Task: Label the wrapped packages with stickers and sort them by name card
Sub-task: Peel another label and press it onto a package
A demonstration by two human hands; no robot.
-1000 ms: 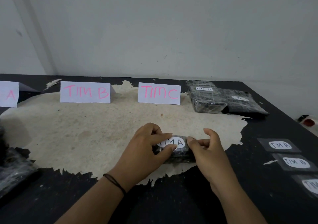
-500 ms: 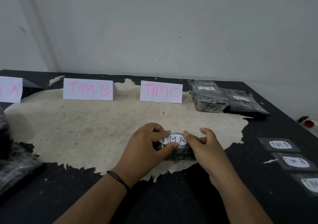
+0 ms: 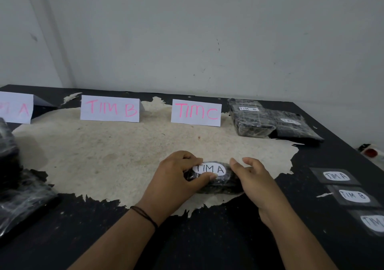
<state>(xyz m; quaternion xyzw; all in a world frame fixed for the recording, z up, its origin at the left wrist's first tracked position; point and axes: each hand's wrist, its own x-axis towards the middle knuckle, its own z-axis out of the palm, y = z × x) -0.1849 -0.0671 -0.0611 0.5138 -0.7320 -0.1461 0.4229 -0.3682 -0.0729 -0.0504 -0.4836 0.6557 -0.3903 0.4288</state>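
A small black wrapped package lies on the table's worn pale patch, with a white oval TIM A sticker on top. My left hand grips the package's left end, its thumb on the sticker's lower edge. At the package's right end rests my right hand, fingers loosely apart, touching its side. Three name cards stand at the back: TIM A, cut off at the left, TIM B and TIM C.
Two labelled black packages lie at the back right. Loose stickers TIM A, TIM B and a cut-off one lie in a column at the right. More wrapped packages sit at the left edge. The wall rises behind the table.
My right hand's fingers have come off the sticker's right edge and opened beside the package. The left hand stays on the package, and the whole TIM A sticker shows.
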